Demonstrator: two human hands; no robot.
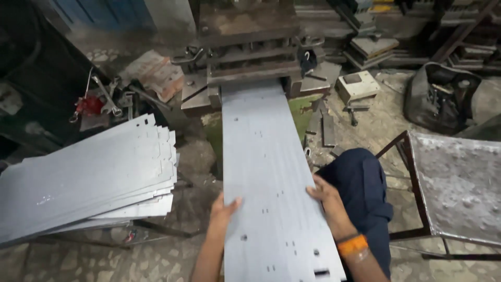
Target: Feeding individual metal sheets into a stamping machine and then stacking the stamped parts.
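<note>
both hands grip a long grey metal sheet (269,172) by its edges, the left hand (223,209) on its left edge, the right hand (326,196) on its right. its far end lies in the press machine (250,47). a stack of cut sheets (88,177) sits left.

- Your left hand (223,208) and right hand (326,196) grip the edges of a long metal sheet (266,172).
- Its far end sits under the press (250,47).
- Stacked sheets (88,177) lie left.
</note>
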